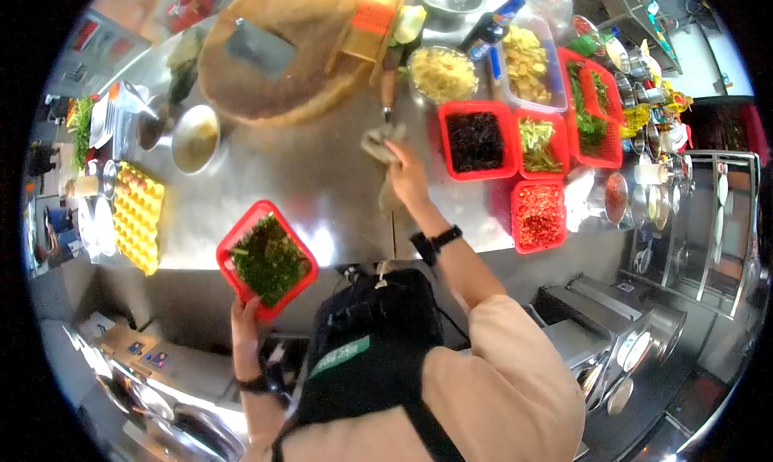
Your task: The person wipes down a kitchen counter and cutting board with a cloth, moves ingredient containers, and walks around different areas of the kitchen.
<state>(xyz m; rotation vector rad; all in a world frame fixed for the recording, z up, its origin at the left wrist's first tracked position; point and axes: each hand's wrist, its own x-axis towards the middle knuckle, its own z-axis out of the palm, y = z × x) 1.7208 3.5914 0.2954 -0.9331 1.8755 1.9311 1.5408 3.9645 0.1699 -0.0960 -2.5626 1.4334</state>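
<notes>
The one view looks from the person's head, forward and steeply down, so the apron [374,325] fills the bottom middle and the near edge of the worktop [330,172] crosses beyond it. It takes in both hands at close range, the left hand [245,309] just off the near edge and the right hand [409,176] farther in, with the board [322,55] toward the far edge cut by the top. The wide, round lens bows the worktop, reaches the rack [721,228] past its right edge, and leaves black corners.
</notes>
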